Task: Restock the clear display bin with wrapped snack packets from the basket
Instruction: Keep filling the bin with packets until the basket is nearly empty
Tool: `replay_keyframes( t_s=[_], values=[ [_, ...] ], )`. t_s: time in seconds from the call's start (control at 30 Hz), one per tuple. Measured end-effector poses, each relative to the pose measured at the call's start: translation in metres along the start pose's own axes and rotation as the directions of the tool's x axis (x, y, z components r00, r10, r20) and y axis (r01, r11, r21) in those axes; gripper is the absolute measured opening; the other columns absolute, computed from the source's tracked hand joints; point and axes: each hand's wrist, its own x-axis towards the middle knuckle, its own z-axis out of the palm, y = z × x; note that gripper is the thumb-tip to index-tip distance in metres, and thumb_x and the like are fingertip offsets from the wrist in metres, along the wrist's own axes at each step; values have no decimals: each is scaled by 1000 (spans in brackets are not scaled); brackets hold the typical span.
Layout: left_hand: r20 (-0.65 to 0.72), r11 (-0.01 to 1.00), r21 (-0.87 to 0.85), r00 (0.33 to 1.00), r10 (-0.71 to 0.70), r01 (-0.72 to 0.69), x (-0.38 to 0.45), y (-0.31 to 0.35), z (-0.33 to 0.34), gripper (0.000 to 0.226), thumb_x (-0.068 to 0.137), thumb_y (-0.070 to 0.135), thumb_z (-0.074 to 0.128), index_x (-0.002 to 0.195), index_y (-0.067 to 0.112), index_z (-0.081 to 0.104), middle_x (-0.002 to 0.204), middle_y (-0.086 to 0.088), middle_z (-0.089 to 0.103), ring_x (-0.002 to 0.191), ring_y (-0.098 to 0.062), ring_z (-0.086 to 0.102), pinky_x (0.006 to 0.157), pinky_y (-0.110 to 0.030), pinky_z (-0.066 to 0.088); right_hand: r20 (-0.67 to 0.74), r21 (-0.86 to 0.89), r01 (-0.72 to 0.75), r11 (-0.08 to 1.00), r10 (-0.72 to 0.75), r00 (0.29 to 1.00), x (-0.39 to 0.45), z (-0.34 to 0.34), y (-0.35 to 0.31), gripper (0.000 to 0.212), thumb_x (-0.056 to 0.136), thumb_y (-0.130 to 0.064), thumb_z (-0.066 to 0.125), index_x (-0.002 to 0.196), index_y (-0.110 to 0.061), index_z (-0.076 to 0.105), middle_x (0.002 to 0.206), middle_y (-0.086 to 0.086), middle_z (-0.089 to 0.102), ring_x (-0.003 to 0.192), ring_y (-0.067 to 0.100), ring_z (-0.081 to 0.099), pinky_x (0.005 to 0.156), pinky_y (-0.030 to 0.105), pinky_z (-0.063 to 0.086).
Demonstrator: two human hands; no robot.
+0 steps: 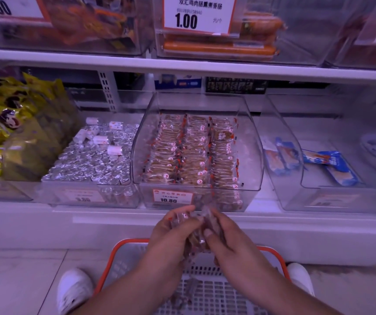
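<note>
Nearest the camera, a grey basket (205, 298) with an orange rim sits on the floor between the person's two white shoes (74, 289), and its mesh bottom shows only a few loose wrapped packets (190, 284) lying under the forearms. Just above the basket's far rim, both hands meet around a bunch of clear-wrapped snack packets (196, 233): the left hand (171, 235) has its fingers curled over the bunch from the left, and the right hand (230, 239) pinches it from the right with thumb and fingers closed on the wrappers. The bunch is held in the air, below and just in front of the clear display bin (256, 160), not yet inside it. Beyond the hands, that bin carries an orange price label (172, 197) on its front wall and already holds three tidy rows of the same packets, with bare room along its right side. To its left lies a tray of foil-wrapped sweets (91, 160), and to its right a nearly empty clear bin with blue packets (332, 164). The wrappers look slick, so a loose two-handed hold could let packets slip back into the basket or onto the floor. Setting the bunch down carelessly could also topple the neat rows.
</note>
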Motion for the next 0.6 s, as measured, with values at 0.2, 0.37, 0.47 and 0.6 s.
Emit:
replay_keyframes(
  t_s=[0.2,0.37,0.47,0.6],
  values=[
    [35,998,45,999,33,-34,-5,2,3,50,70,11,81,118,15,65,94,-14,70,68,-18,66,51,-24,51,183,-86,62,994,-45,982,-7,2,1,81,90,-45,39,152,-42,-13,127,-24,27,113,-16,39,86,8,37],
    [-31,999,-2,999,34,-34,5,9,-2,45,75,1,75,117,12,67,87,-13,74,62,-21,69,52,-25,53,136,210,43,977,-72,988,-5,-14,0,66,96,-16,60,148,-35,25,115,-12,68,102,5,66,92,27,52],
    [-21,998,-35,998,51,-52,8,13,-5,48,74,5,76,120,9,66,91,-19,74,67,-26,70,55,-28,54,109,518,-108,848,60,992,-5,-28,-3,30,98,-10,55,127,-13,54,105,7,76,96,23,74,80,35,61],
    [-6,997,-52,998,63,-63,6,13,-4,53,65,7,79,117,10,67,79,-21,69,58,-26,67,49,-30,53,57,667,-135,733,130,990,-2,-43,-3,16,94,-14,59,105,-5,66,100,12,76,92,25,73,67,32,58]
  ],
)
